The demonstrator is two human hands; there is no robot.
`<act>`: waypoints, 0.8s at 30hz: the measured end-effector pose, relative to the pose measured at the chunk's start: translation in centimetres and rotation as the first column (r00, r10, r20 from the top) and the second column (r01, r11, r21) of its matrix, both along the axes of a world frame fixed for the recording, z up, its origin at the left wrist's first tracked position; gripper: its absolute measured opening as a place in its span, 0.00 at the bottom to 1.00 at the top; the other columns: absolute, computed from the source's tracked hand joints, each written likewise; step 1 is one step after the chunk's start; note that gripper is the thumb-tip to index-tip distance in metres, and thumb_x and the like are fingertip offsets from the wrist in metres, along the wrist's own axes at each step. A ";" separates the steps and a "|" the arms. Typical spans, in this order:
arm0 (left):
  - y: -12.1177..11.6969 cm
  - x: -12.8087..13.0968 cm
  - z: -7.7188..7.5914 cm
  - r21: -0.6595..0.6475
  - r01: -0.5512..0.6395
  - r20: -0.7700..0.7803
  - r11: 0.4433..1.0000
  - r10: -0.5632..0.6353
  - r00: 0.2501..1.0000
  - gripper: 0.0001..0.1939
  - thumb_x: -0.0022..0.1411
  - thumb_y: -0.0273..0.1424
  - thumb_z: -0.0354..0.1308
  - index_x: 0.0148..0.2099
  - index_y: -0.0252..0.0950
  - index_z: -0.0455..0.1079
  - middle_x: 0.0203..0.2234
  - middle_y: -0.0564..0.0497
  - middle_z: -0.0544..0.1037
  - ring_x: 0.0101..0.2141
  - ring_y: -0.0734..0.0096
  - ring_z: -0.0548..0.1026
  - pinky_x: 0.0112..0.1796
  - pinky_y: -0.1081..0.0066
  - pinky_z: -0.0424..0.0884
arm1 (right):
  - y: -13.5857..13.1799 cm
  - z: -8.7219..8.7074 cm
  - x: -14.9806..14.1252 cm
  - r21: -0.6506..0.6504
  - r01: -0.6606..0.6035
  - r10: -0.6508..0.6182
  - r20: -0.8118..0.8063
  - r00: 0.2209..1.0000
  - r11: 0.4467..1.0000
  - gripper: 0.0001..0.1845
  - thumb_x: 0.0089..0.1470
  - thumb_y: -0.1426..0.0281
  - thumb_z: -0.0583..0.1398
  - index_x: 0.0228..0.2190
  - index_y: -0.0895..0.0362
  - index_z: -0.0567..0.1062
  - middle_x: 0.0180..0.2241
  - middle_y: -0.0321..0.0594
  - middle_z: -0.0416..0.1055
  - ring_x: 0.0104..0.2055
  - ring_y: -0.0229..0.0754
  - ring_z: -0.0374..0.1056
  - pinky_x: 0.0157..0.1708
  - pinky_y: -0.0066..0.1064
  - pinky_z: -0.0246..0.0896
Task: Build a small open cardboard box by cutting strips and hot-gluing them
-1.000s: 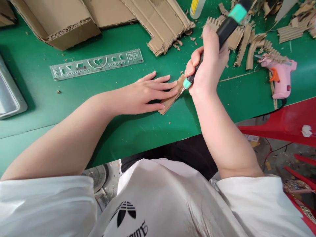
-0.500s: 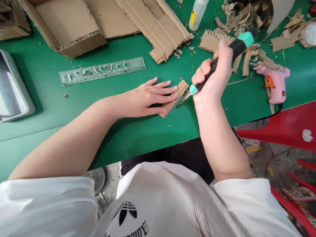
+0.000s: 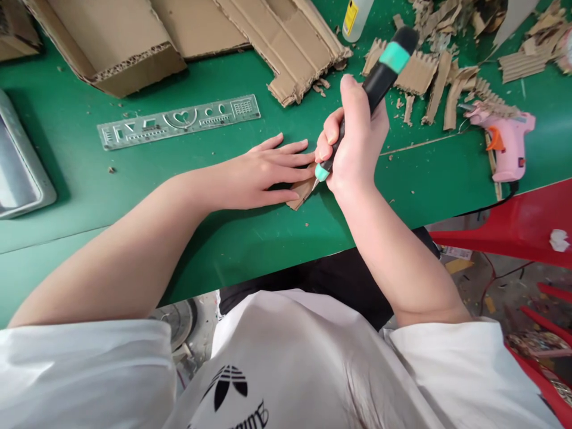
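My left hand point(image 3: 272, 173) lies flat with its fingers spread, pressing a small strip of corrugated cardboard point(image 3: 300, 192) onto the green table. Wrapped around the thick black and teal handle of a craft knife point(image 3: 378, 83) is my right hand point(image 3: 357, 137). The knife slants down to the left, its narrow blade at the right edge of the strip, just beside my left fingertips. Part of the strip is hidden beneath my fingers and behind my right hand.
A clear stencil ruler point(image 3: 179, 121) lies beyond my left hand. Cardboard pieces point(image 3: 295, 53) and a bottle point(image 3: 356, 21) are at the back. Torn scraps point(image 3: 415, 71) and a pink glue gun point(image 3: 509, 143) lie right; a grey-rimmed tablet-like object point(image 3: 42, 190) sits left.
The knife first moved away to the right of the strip, baring its blade, then came back left and down against the strip's edge. My left hand stays spread on the cardboard.
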State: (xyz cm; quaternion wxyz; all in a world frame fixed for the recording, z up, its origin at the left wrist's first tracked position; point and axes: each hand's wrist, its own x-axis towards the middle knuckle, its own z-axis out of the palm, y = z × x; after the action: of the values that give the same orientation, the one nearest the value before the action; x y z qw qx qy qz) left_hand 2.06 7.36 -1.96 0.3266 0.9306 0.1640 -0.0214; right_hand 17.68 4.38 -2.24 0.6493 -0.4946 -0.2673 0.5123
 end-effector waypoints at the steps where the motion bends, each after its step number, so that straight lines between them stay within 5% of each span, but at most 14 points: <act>1: 0.0 -0.1 -0.1 0.002 -0.002 0.009 1.000 0.002 1.000 0.22 0.69 0.43 0.41 0.61 0.45 0.62 0.62 0.50 0.62 0.66 0.55 0.49 0.63 0.45 0.37 | 0.1 0.0 0.0 0.012 0.021 -0.021 0.002 1.000 1.000 0.27 0.40 0.40 0.61 0.27 0.47 0.59 0.15 0.27 0.54 0.14 0.36 0.53 0.15 0.31 0.52; 12: 0.0 0.0 0.1 0.020 0.009 -0.013 1.000 -0.008 1.000 0.26 0.70 0.44 0.38 0.68 0.48 0.48 0.66 0.49 0.53 0.66 0.50 0.46 0.61 0.40 0.39 | 1.6 0.0 2.0 0.064 0.200 -0.208 0.157 0.966 0.978 0.23 0.44 0.44 0.60 0.27 0.46 0.60 0.15 0.26 0.52 0.14 0.36 0.52 0.14 0.31 0.52; 19: -0.1 0.0 0.3 0.036 0.015 -0.032 0.999 -0.014 0.999 0.26 0.70 0.42 0.39 0.68 0.46 0.48 0.67 0.49 0.51 0.66 0.49 0.47 0.62 0.42 0.39 | 1.4 1.1 4.1 -0.037 0.013 -0.007 0.165 0.986 0.999 0.20 0.45 0.53 0.64 0.28 0.46 0.58 0.16 0.26 0.57 0.17 0.40 0.62 0.19 0.33 0.62; 24: 0.0 -0.1 0.0 0.043 0.013 -0.033 0.999 -0.012 0.999 0.25 0.70 0.41 0.39 0.67 0.45 0.50 0.66 0.48 0.52 0.66 0.49 0.47 0.62 0.43 0.40 | 1.9 0.3 3.7 0.073 0.176 -0.185 0.137 0.973 0.982 0.20 0.47 0.50 0.60 0.25 0.47 0.58 0.14 0.27 0.53 0.14 0.37 0.54 0.13 0.31 0.52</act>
State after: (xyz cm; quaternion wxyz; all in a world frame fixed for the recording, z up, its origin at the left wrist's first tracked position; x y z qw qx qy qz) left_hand 2.00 7.36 -1.93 0.3037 0.9379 0.1638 -0.0351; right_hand 21.41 6.25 -1.97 0.6871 -0.5322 -0.2824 0.4060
